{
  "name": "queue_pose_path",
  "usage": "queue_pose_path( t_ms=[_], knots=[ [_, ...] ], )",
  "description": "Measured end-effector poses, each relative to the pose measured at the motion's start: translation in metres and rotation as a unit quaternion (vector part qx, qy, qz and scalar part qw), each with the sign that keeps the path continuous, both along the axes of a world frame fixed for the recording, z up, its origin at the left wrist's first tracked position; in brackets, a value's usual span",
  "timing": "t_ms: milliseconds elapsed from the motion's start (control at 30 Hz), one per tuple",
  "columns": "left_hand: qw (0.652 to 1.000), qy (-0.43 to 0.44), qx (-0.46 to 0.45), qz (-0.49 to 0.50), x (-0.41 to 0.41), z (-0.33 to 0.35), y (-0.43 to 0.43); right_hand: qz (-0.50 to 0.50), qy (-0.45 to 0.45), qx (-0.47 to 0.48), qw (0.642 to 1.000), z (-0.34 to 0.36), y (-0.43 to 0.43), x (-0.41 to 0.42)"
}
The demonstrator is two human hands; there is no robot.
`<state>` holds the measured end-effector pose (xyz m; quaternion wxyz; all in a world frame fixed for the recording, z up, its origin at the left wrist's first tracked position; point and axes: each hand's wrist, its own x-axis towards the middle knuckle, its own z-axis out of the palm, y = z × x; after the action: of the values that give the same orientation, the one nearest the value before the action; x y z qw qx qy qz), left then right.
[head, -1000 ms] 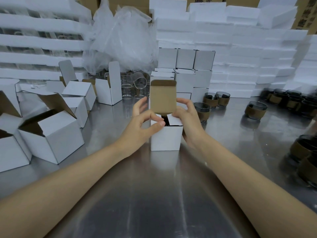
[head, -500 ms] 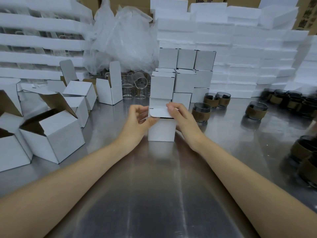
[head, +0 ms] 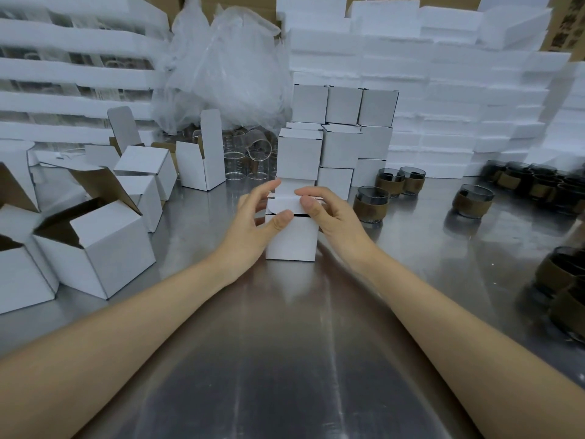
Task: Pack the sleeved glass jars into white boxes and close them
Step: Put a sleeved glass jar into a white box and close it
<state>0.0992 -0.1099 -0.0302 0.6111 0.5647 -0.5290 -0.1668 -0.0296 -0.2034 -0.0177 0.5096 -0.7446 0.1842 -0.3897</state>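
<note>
A person's left hand (head: 253, 229) grips the near-left corner of a white box (head: 291, 240) standing upright mid-way across a steel table (head: 285, 359), thumb pressed to its front wall. The right hand (head: 335, 217) pinches the lid flap (head: 285, 205), which is folded over the front edge but not yet tucked in; a dark gap shows beneath it. Any jar inside is hidden. The thin card is probably light and quick to crease, and the glass is heavier and breakable. The box is therefore best steadied low by its side walls, the flap guided by its edge. More sleeved jars (head: 370, 204) wait to the right; closed boxes (head: 343, 147) stand stacked behind.
</note>
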Motion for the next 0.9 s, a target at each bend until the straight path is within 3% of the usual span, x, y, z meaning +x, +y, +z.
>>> queue_pose_path(
  t_ms=[133,300,433,633,767,900],
  knots=[
    [0.999,-0.044,0.015,0.024,-0.001,-0.002,0.001,-0.004,0.022,-0.026,0.999,0.003,0.002,0.000],
    [0.999,-0.024,0.027,0.014,0.002,-0.002,-0.002,0.009,0.021,0.031,0.999,0.004,0.002,0.001],
    [0.999,-0.030,0.022,0.013,0.002,-0.001,-0.002,-0.003,0.014,-0.062,0.998,0.003,0.003,0.001],
    [0.999,-0.019,0.032,0.020,0.003,-0.003,-0.003,0.010,0.032,-0.069,0.997,0.003,-0.002,-0.003],
    [0.999,-0.003,0.046,0.018,0.003,-0.001,-0.003,0.029,0.059,0.012,0.998,0.005,0.006,-0.001],
    [0.996,0.051,0.066,-0.003,-0.003,0.003,-0.003,0.024,0.028,0.117,0.992,0.006,0.012,0.010]
  ],
)
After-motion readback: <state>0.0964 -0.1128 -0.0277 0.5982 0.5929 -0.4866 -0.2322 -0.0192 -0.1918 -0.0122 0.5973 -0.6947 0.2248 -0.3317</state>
